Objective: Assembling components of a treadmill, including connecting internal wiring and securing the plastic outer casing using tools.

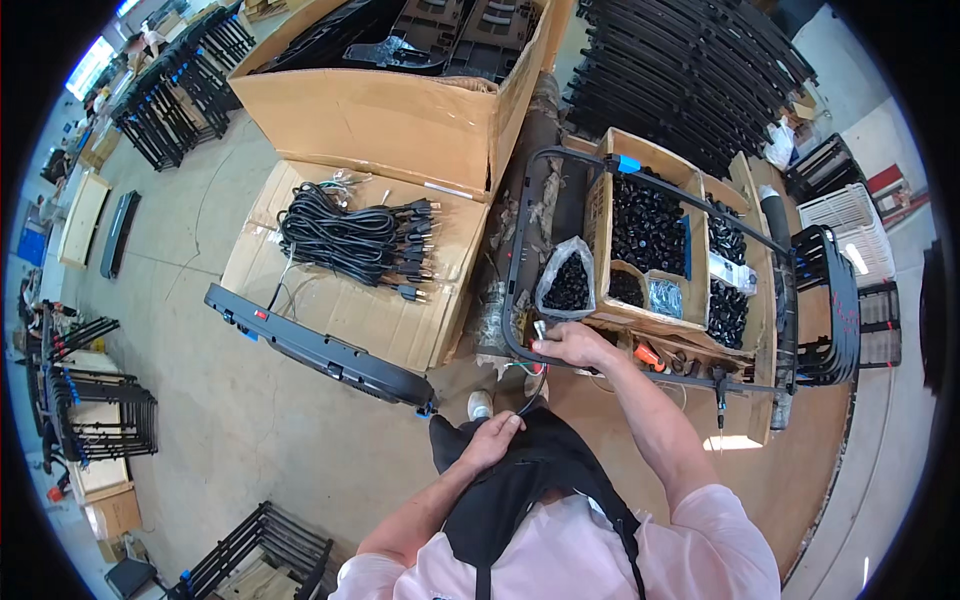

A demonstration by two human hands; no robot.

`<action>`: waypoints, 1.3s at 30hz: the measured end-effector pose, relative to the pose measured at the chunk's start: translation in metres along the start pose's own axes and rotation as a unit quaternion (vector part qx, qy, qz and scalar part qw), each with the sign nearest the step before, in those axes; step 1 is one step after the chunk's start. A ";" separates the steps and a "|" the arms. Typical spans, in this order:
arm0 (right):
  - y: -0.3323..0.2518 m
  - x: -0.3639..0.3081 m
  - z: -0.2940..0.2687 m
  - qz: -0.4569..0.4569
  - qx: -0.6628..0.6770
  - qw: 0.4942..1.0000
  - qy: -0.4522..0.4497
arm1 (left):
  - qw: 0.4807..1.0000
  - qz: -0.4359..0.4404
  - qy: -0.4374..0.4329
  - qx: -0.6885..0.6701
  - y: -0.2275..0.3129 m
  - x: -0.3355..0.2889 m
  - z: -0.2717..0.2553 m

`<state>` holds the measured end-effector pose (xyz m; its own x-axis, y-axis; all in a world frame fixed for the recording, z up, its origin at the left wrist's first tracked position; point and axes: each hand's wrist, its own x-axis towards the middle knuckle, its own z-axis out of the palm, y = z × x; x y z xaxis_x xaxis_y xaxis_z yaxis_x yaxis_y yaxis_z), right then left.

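My left hand (493,440) is closed on a black cable (533,398) in front of my black apron (530,445). The cable runs up toward my right hand (578,345), whose fingers are pinched at the near left corner of a black rounded tube frame (513,270). A small whitish connector (541,328) sticks out by those fingertips. Red and green wire ends show just below; exactly what the fingers grip is partly hidden. The frame lies across cardboard boxes of parts. Left of my hands is a long black plastic panel (335,360), propped against a cardboard-topped surface (400,335).
Bundled black power cords (345,235) lie on the cardboard before a large carton (370,120). A parts box (650,318) holds black knobs (645,225); a plastic bag (567,285) sits beside it. An orange-handled tool (648,356) lies nearby. Black frames (690,75) are stacked behind.
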<state>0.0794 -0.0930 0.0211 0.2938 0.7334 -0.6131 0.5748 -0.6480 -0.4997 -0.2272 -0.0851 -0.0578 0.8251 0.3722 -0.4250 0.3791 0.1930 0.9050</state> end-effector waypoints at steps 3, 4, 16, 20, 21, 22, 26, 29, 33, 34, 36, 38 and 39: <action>0.013 0.019 0.003 -0.128 0.146 0.981 -0.011 | 0.999 -0.013 0.035 -0.032 -0.001 -0.004 0.000; 0.013 0.019 0.005 -0.135 0.150 0.979 -0.015 | 0.996 -0.021 0.057 -0.069 0.002 -0.007 -0.001; 0.030 0.051 -0.024 -0.015 0.633 0.706 0.318 | 0.983 0.011 0.173 0.060 0.062 0.053 0.024; 0.007 0.061 -0.059 -0.117 0.546 0.804 0.206 | 0.986 -0.008 0.165 0.001 0.052 0.070 0.029; -0.001 0.055 -0.062 -0.125 0.542 0.807 0.197 | 0.985 -0.021 0.167 -0.029 0.052 0.072 0.030; 0.016 0.057 -0.053 -0.127 0.542 0.806 0.199 | 0.984 -0.031 0.163 -0.059 0.054 0.075 0.031; 0.019 0.040 -0.045 0.033 0.405 0.913 -0.021 | 0.974 -0.037 0.179 -0.135 0.049 0.077 0.036; 0.027 0.061 -0.028 -0.025 0.446 0.894 0.015 | 0.974 -0.043 0.148 -0.167 0.065 0.081 0.045; 0.015 0.055 -0.022 -0.047 0.377 0.916 0.131 | 0.971 -0.043 0.158 -0.173 0.051 0.078 0.043; 0.023 0.052 -0.023 -0.031 0.328 0.926 0.184 | 0.970 -0.031 0.158 -0.183 0.049 0.081 0.043; 0.031 0.042 -0.028 0.009 0.359 0.924 0.129 | 0.972 -0.049 0.160 -0.164 0.056 0.083 0.044; 0.027 0.041 -0.034 0.066 0.465 0.883 -0.008 | 0.968 -0.035 0.172 -0.181 0.056 0.083 0.046; 0.027 0.050 -0.028 0.010 0.523 0.852 -0.013 | 0.967 -0.034 0.173 -0.182 0.056 0.083 0.048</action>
<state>0.1310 -0.0679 -0.0060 0.2700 0.7247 -0.6339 -0.4282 -0.4993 -0.7532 -0.1179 -0.0868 -0.0412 0.5900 0.6163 -0.5216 0.2031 0.5119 0.8347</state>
